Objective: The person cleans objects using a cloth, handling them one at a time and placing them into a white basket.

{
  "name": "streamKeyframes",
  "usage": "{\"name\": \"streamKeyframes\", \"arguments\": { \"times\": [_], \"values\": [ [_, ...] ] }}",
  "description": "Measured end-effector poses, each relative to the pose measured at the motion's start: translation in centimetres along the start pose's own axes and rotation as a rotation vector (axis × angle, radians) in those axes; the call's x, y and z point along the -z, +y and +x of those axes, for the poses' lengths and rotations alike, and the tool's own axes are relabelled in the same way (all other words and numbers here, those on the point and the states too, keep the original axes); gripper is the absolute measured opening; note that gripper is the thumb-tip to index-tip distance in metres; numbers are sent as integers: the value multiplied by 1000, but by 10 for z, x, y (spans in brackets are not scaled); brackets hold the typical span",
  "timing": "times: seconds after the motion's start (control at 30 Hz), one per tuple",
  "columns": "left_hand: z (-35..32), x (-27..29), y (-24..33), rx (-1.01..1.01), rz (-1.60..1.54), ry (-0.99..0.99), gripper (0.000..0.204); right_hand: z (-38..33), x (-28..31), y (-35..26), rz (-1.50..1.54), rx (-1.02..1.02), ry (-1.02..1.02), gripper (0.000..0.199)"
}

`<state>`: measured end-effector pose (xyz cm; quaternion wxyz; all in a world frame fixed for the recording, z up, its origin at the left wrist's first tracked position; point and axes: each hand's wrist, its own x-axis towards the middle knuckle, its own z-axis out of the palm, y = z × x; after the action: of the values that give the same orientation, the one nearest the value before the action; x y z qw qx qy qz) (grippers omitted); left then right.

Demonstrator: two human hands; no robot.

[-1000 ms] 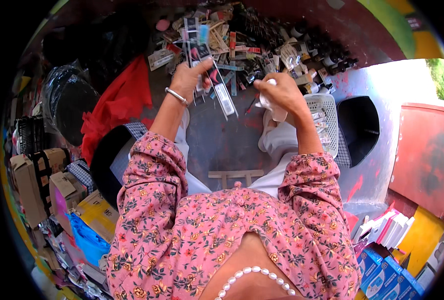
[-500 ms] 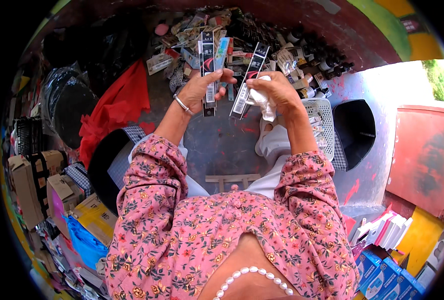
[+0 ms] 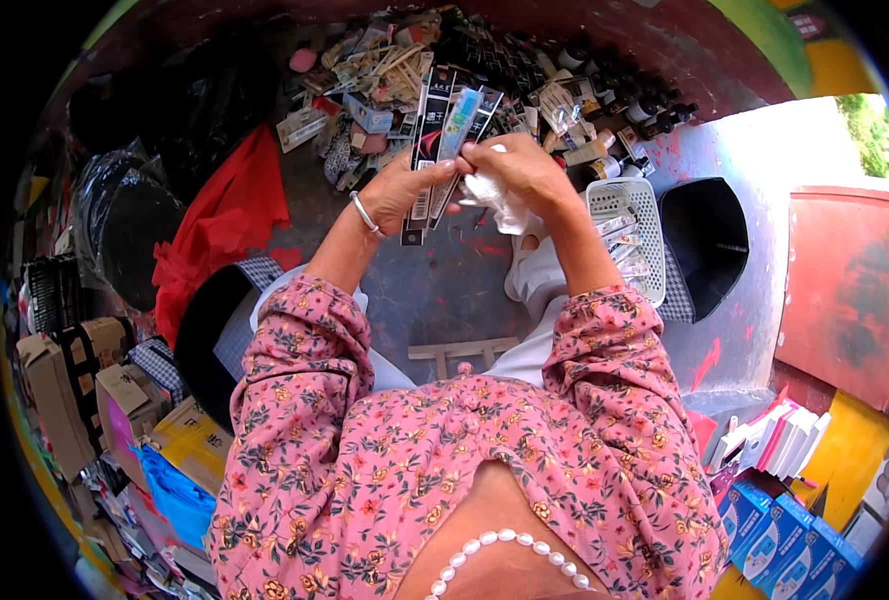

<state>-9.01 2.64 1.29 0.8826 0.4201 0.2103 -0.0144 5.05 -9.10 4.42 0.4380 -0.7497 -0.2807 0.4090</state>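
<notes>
In front of me, my left hand [image 3: 396, 192] is closed around a fan of slim, long black packets [image 3: 427, 130]. A light-blue packet [image 3: 457, 122] lies over them, with another black packet behind its right side. My right hand [image 3: 520, 170] is closed on a crumpled white tissue [image 3: 502, 205], and its thumb and fingertips meet the packets' right edge beside my left fingers. Whether those fingertips also grip a packet I cannot tell.
Ahead lies a heap of small packaged goods [image 3: 384, 70], with dark bottles [image 3: 654, 105] to its right. A white basket [image 3: 644, 215] of packets stands at right by a black stool [image 3: 704, 240]. Red cloth [image 3: 229, 220] and cardboard boxes [image 3: 59, 400] are at left.
My right hand has moved left, bringing its black packet over to those in my left hand. The packets, apart before, now overlap in a fan, with the light-blue one in front.
</notes>
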Motion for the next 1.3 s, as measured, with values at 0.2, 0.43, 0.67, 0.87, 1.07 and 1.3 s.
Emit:
{"name": "streamKeyframes", "arguments": {
  "times": [0.2, 0.43, 0.67, 0.87, 1.07, 1.3],
  "values": [
    [1, -1, -2, -15, 275, -2, 29, -4, 10, -15, 220, 94, 257, 27],
    [-2, -4, 8, 45, 49, 33, 42, 6, 31, -3, 464, -27, 143, 14],
    [-4, -2, 5, 97, 89, -100, 42, 16, 36, 13, 318, -26, 112, 19],
    [2, 3, -5, 94, 85, 69, 27, 21, 47, 17, -119, 393, 755, 25],
    [7, 1, -5, 22, 76, 95, 28, 5, -26, 6, -342, 543, 379, 27],
    [6, 15, 1, 26, -50, 148, 20, 11, -24, 18, -244, 326, 179, 34]
  ]
}}
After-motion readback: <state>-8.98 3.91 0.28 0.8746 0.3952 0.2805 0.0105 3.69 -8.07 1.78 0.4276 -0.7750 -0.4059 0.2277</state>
